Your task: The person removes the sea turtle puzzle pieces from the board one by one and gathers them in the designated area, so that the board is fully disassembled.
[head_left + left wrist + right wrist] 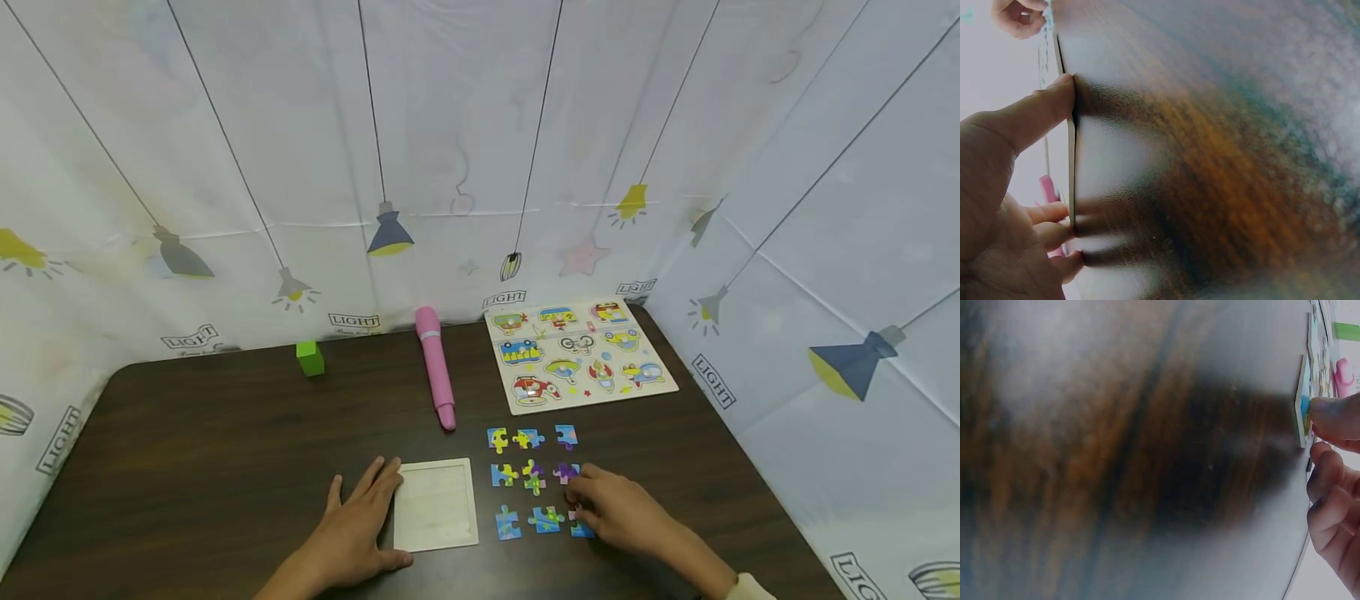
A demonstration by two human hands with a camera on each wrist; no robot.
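Observation:
My left hand (351, 529) lies spread at the left side of a square wooden puzzle tray (474, 500). Its thumb (1054, 103) touches the near edge, while the fingertips meet the far left corner. To the right of the tray, several jigsaw pieces are laid out in rows, among them a blue one (507, 523) and a green-and-blue one (547, 520). My right hand (626, 508) is at the near right jigsaw piece (582, 530), pinching it with thumb and curled fingers. That hand partly covers this piece and the purple piece (564, 473) behind it.
A pink pen-shaped stick (437, 367) lies behind the tray. At the back right is a vehicle picture board (579, 357), and a green block (310, 358) stands at the back left. Printed curtains (465, 150) border the dark wooden table (225, 450).

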